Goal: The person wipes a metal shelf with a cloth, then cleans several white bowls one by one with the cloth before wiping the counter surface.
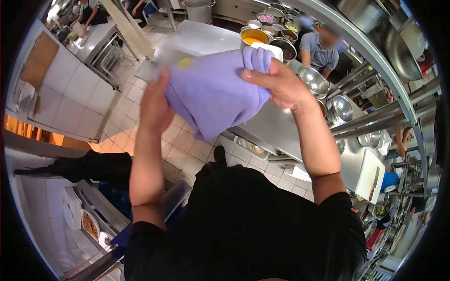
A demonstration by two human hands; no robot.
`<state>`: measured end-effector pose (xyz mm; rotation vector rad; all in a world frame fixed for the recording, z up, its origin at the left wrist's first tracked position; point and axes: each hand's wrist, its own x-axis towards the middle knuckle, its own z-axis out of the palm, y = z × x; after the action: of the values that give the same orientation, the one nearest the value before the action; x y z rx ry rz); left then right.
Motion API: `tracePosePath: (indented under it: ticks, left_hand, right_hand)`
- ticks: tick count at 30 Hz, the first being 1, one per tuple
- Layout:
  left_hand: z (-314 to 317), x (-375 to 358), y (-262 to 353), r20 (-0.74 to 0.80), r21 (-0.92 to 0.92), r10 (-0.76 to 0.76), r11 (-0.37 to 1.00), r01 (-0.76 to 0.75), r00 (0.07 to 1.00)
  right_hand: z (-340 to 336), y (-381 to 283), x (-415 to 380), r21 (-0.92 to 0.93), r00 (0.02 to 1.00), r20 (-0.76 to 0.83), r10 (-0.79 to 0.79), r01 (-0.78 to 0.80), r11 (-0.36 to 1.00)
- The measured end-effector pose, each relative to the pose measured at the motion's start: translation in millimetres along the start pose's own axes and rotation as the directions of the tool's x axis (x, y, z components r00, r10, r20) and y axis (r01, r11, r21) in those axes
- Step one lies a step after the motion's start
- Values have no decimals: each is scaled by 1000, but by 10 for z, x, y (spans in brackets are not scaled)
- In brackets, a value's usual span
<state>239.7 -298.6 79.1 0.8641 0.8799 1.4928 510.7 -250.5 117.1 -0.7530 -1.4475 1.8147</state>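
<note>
Both hands work a purple cloth (213, 91) held up in the air above the steel surface (276, 126). The left hand (154, 110) grips the cloth's lower left edge, fingers closed into the fabric. The right hand (276, 84) clamps over the top right, fingers spread across a bunched fold. Under the cloth sits something flat and pale with a yellow smear (185, 62) on it, perhaps a board or tray, though most of it is hidden. The wiping looks partway along: the yellow mark is not yet gone, and only a corner of the flat thing shows.

The cloth is soft, matte and thick, falling in loose folds to a point below. Round steel bowls (313, 79) shine beyond the right hand, and a pot of orange sauce (254, 36) stands further back. Another person in a grey shirt (320, 54) stands by the surface.
</note>
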Motion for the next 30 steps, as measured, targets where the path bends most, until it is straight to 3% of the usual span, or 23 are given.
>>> tracePosePath:
  ticks: [1, 2, 3, 5, 6, 7, 8, 9, 10, 11, 13, 15, 17, 18, 19, 20, 21, 23, 24, 25, 27, 29, 30]
  left_hand:
    - [22, 47, 155, -12, -39, 47, 998, -47, 999]
    - [-21, 123, 244, -11, -37, 54, 998, -54, 998]
    - [-71, 232, 354, 0, -37, 92, 995, -92, 996]
    - [-164, 452, 602, 27, -38, 139, 990, -138, 990]
    - [-212, 551, 728, 38, 155, 156, 975, -160, 987]
    - [-281, 653, 844, 49, 340, 170, 924, -177, 984]
    - [-396, 779, 977, 60, 335, 171, 924, -181, 983]
    - [-532, 917, 1119, 100, 521, 187, 827, -211, 977]
    - [-622, 1018, 1221, 142, 681, 197, 692, -240, 970]
    - [-696, 1102, 1290, 156, 675, 205, 692, -256, 966]
    - [-782, 1255, 1470, 78, 642, 298, 715, -276, 952]
    - [-895, 1305, 1512, 81, 664, 382, 668, -336, 921]
    - [-1024, 1448, 1521, -15, 470, 585, 720, -511, 811]
    - [-1003, 1484, 1633, 16, 451, 625, 692, -564, 780]
    - [-990, 1497, 1709, -37, 342, 698, 681, -648, 715]
    - [-1008, 1576, 1816, -98, 228, 750, 656, -719, 654]
    - [-1036, 1678, 1987, -78, 207, 767, 638, -742, 637]
    - [-1055, 1812, 2374, -85, 203, 889, 458, -865, 451]
    - [-1035, 1903, 2600, -125, 308, 931, 365, -878, 343]
    - [-1041, 2028, 2841, -115, 285, 934, 358, -889, 339]
    - [-1068, 2371, 3381, -85, 520, 988, 152, -840, 126]
    - [-949, 2736, 3970, -43, 595, 998, 59, -802, 42]
    - [-862, 2895, 4295, 5, 643, 999, 26, -766, 39]
  right_hand:
    - [-27, -42, 19, 133, 1000, 8, -15, 14, 991]
    - [-215, 40, 108, 22, 991, 97, 94, -97, 995]
    - [-292, 90, 173, 21, 992, 97, 79, -82, 996]
    - [-402, 102, 298, -437, 986, -43, 160, -163, 884]
    - [-493, 41, 369, -363, 978, -150, 147, -192, 912]
    - [-496, -71, 411, -211, 984, -170, 58, -94, 973]
    - [-457, -149, 426, -214, 958, -279, -63, 2, 977]
    - [-366, -266, 437, -231, 906, -382, -182, 97, 968]
    - [-293, -358, 444, -189, 888, -403, -220, 155, 970]
    - [-236, -389, 480, -199, 882, -408, -235, 166, 966]
    - [-70, -478, 584, -140, 884, -233, -405, 382, 913]
    - [244, -582, 646, -172, 883, -126, -453, 430, 886]
    - [552, -690, 750, -361, 824, -163, -542, 461, 810]
    - [615, -810, 845, -723, 690, -20, -723, 490, 487]
    - [674, -926, 943, -921, 565, 180, -805, 384, 63]
    - [799, -1039, 1092, -936, 484, 192, -853, 351, -11]
    - [900, -1211, 1223, -939, 457, 202, -866, 343, -38]
    - [1078, -1607, 1459, -937, 415, 217, -883, 341, -70]
    - [1188, -1773, 1618, -925, 409, 122, -904, 376, 45]
    - [1409, -2016, 1683, -779, 617, -154, -772, 405, 479]
    - [1453, -2396, 2082, -676, 486, -48, -873, 628, 386]
    - [1987, -2784, 1916, -937, 424, 0, -906, 317, 148]
    - [2016, -2911, 2101, -943, 413, -4, -911, 301, 141]
